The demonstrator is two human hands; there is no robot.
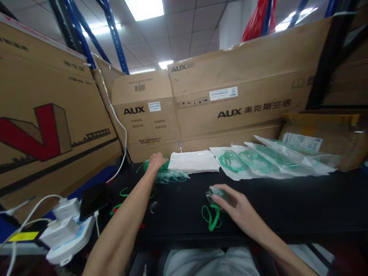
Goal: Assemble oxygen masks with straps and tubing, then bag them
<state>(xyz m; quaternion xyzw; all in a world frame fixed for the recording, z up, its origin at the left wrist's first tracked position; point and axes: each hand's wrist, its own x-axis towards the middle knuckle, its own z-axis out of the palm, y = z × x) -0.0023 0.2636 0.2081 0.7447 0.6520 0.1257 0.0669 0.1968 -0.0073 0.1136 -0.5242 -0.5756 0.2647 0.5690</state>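
My right hand is closed round a clear plastic oxygen mask with a pale connector, just above the black tabletop. A green elastic strap hangs from the mask in loops. At the far left of the table, my left hand reaches down with curled fingers onto a green bundle; its fingertips are hidden. Close by that hand lies a row of clear greenish masks. A stack of white pouches rests to its right.
Several packed pouches with green tubing fan out at the back right, before a cardboard box. Large cartons wall the back. At left are a power strip with chargers, a dark phone and white cables.
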